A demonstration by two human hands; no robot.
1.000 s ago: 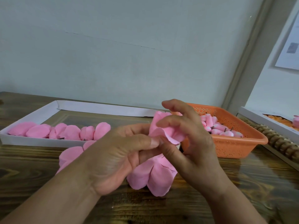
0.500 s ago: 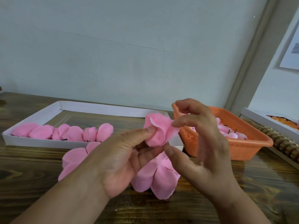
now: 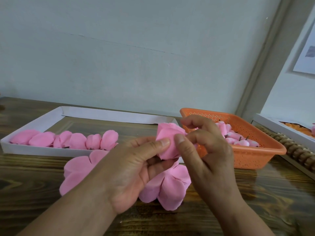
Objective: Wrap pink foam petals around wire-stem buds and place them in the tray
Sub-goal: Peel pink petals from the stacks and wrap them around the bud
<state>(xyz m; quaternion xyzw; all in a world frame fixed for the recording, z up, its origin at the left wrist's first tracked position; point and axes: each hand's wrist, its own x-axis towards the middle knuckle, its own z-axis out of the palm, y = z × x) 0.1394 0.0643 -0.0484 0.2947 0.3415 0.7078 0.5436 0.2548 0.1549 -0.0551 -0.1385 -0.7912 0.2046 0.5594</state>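
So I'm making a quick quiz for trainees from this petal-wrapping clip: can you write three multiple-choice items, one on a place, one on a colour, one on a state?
1. Where do the finished wrapped flowers lie?
A. in the white tray
B. in the orange basket
C. on the wall shelf

2. What colour is the basket holding the unwrapped buds?
A. blue
B. orange
C. black

3. What are the hands doing with the flower being wrapped?
A. both pinch it above the table
B. it lies untouched on the table
C. only the right hand touches it

Answers:
1 A: the wrapped flowers lie in a row along the near wall of the white tray.
2 B: the basket on the right is orange.
3 A: the left hand and right hand each pinch the flower being wrapped, held above the table.
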